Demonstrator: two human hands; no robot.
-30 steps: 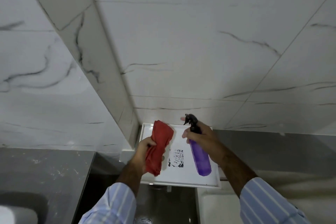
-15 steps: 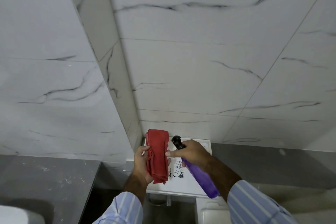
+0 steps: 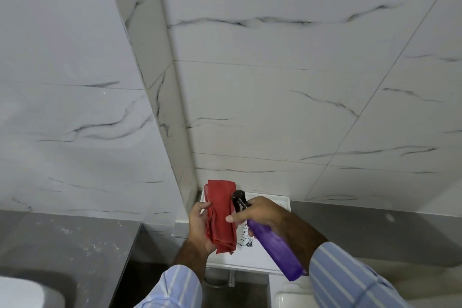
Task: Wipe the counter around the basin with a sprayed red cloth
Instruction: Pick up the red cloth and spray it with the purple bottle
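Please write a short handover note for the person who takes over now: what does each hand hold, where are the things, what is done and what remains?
Left hand: holds the folded red cloth upright, in the air.
Right hand: holds the purple spray bottle, black nozzle pointing at the cloth, very close.
Both are held in front of a white tray by the wall corner.
The grey counter is at lower left.
Done: cloth and bottle picked up.
Left: wipe the counter around the basin. I cannot tell if the cloth is already wet.
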